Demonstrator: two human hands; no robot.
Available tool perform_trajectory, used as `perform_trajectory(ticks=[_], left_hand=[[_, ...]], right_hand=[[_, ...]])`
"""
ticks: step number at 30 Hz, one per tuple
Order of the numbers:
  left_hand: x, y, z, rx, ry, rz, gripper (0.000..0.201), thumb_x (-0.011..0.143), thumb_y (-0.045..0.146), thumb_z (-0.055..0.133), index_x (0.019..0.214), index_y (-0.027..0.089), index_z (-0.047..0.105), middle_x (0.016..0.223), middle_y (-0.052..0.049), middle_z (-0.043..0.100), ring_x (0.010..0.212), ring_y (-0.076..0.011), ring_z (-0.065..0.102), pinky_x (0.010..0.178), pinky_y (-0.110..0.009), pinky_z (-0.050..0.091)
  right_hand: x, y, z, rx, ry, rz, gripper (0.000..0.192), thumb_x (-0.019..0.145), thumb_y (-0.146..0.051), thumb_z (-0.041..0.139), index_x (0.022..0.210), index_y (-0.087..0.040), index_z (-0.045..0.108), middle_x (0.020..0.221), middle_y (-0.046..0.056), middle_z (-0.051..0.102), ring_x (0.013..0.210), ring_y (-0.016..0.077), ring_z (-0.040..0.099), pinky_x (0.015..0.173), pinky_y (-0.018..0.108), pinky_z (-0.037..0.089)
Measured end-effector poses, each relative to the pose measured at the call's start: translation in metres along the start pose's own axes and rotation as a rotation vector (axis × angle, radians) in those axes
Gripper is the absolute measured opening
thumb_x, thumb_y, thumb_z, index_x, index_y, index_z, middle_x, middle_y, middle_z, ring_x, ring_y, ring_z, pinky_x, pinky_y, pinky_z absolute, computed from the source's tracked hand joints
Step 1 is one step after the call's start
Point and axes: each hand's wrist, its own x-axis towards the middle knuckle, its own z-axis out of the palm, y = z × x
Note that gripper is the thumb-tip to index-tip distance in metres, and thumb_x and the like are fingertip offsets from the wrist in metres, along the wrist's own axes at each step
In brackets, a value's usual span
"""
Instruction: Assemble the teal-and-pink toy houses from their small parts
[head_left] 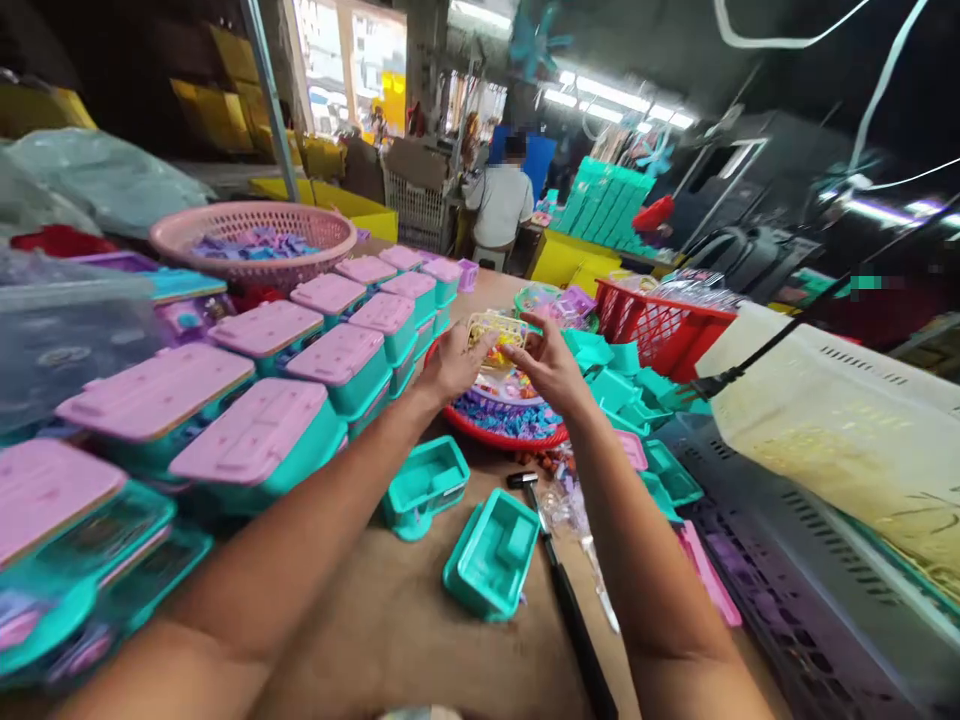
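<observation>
Both my hands are out in front, over a red basket (499, 437) of blue and purple small pieces. A lilac-rimmed bowl (517, 398) of small colourful parts sits in that basket. Between them my left hand (452, 362) and my right hand (553, 368) grip a small pale-yellow plastic frame (496, 322), with fingers curled at its two sides. Yellow bits show within or behind it; which, I cannot tell. Nearer to me stand two open teal plastic boxes, one upright (495, 555) and one turned (427, 480). A hammer (574, 620) with a black handle lies beside them.
Rows of teal boxes with pink lids (255, 430) line the left, before a pink basket (255, 215). At the right are loose teal boxes (619, 395), a red crate (660, 325) and a white crate (840, 430). A person (501, 205) sits farther back.
</observation>
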Motion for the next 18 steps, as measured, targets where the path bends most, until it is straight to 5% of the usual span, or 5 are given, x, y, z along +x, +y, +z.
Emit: perform_trajectory(ticks=[3, 10, 18], left_hand=[[-0.042, 0.010, -0.032, 0.131, -0.100, 0.047, 0.028, 0.093, 0.036, 0.053, 0.111, 0.015, 0.057, 0.109, -0.009, 0.068, 0.098, -0.0209, 0.066, 0.087, -0.034, 0.054], [-0.142, 0.000, -0.075, 0.450, -0.181, 0.002, 0.016, 0.094, 0.035, 0.050, 0.097, 0.019, 0.054, 0.089, -0.003, 0.063, 0.082, -0.0170, 0.062, 0.073, -0.029, 0.051], [-0.169, -0.014, -0.077, 0.717, -0.101, 0.176, 0.018, 0.097, 0.034, 0.045, 0.094, 0.020, 0.055, 0.091, -0.006, 0.063, 0.093, -0.0225, 0.056, 0.084, -0.037, 0.047]], right_hand=[[-0.023, -0.011, 0.015, -0.132, -0.252, -0.042, 0.041, 0.079, -0.043, 0.071, 0.108, -0.022, 0.051, 0.099, 0.003, 0.062, 0.086, 0.0162, 0.060, 0.075, 0.029, 0.050], [-0.072, 0.004, 0.060, -0.580, -0.528, -0.121, 0.022, 0.084, -0.031, 0.067, 0.094, -0.018, 0.053, 0.076, -0.003, 0.055, 0.066, 0.0108, 0.048, 0.059, 0.022, 0.035], [-0.084, 0.018, 0.073, -0.722, -0.624, -0.299, 0.012, 0.089, -0.021, 0.057, 0.100, -0.018, 0.053, 0.092, 0.005, 0.062, 0.082, 0.0163, 0.056, 0.070, 0.025, 0.040]])
